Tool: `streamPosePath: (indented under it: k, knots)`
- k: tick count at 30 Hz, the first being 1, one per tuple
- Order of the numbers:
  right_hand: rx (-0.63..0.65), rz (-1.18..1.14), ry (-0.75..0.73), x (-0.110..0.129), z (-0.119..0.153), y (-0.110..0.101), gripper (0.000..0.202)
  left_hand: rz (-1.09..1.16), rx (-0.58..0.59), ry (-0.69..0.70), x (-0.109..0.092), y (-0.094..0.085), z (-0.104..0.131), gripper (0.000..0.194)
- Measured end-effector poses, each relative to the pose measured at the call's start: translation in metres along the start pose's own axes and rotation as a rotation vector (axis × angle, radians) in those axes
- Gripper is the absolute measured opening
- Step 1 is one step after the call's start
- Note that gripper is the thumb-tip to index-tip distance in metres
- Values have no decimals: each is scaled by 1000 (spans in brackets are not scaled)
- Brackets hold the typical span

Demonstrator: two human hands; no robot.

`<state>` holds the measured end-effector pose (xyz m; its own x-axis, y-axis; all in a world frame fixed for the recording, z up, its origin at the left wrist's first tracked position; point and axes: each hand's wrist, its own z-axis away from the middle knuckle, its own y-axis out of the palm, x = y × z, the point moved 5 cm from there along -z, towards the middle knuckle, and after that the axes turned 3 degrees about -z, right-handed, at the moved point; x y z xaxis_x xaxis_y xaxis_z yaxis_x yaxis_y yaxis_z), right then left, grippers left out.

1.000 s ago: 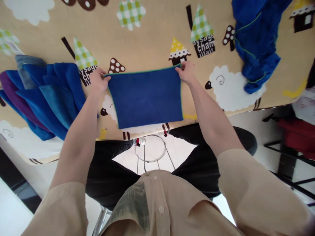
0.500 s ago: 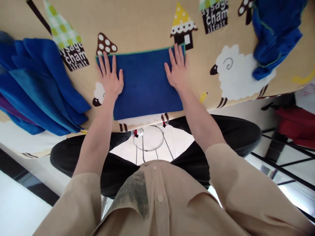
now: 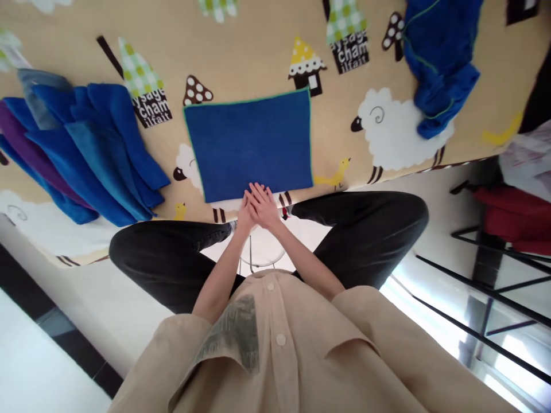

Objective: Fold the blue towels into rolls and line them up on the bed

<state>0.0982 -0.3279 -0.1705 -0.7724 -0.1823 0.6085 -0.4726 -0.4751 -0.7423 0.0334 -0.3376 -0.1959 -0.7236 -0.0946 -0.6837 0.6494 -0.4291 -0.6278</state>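
Note:
A blue cloth [image 3: 253, 143] with green edging lies flat on the patterned tablecloth [image 3: 258, 34] in front of me. At its near edge, my two hands have come together over the table's edge. My right hand [image 3: 263, 207] is open, its outstretched fingers lapping over my left hand [image 3: 246, 215]. Partly covered, my left hand also has its fingers extended, and I see nothing held in either hand. The fingertips reach the cloth's near edge; whether they press on it I cannot tell.
On the left lie several blue cloths [image 3: 103, 155] in overlapping folds, with a purple cloth [image 3: 34, 149] among them. A crumpled blue cloth [image 3: 443, 63] is at the upper right. Beyond the table's right end, red fabric [image 3: 512, 215] hangs near a black metal frame [image 3: 486, 292].
Both hands have left the far corners of the flat blue cloth, drawn back toward me and come together at its near edge. The cloth stays spread flat. The view has shifted slightly.

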Motion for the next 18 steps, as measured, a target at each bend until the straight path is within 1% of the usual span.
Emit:
streamPosePath:
  k: [1,2,3,4,5,7,9,10,11,12,13,15,18]
  knots:
    - [-26,-3,42,-6,8,0,56,-42,28,65,1,0,10,51]
    - [-63,-10,92,-15,14,-5,56,-89,38,127,3,-6,17,51]
    - [-101,-20,137,-26,19,-12,56,-134,14,163,7,-17,23,52]
    - [-136,-33,170,-37,22,-22,56,-154,-44,144,14,-32,26,51]
    - [-169,-46,194,-48,25,-33,56,-156,-119,89,23,-49,29,50]
    - [-253,-73,253,-70,32,-55,55,-119,-288,-99,47,-86,35,44]
    - [-405,-121,408,-93,39,-75,52,-45,-453,-345,75,-115,43,34]
    - [-501,-161,514,-105,44,-84,50,5,-525,-468,88,-125,49,29]
    - [-596,-208,615,-115,48,-90,47,63,-584,-576,99,-131,54,25]
    - [-673,-262,696,-124,52,-94,44,131,-629,-663,108,-133,58,22]
    - [-722,-320,754,-130,53,-96,40,202,-657,-721,115,-132,61,21]
    - [-739,-427,808,-139,51,-96,32,319,-675,-762,121,-125,63,20]
    - [-721,-496,856,-144,47,-93,28,407,-681,-763,120,-114,60,23]
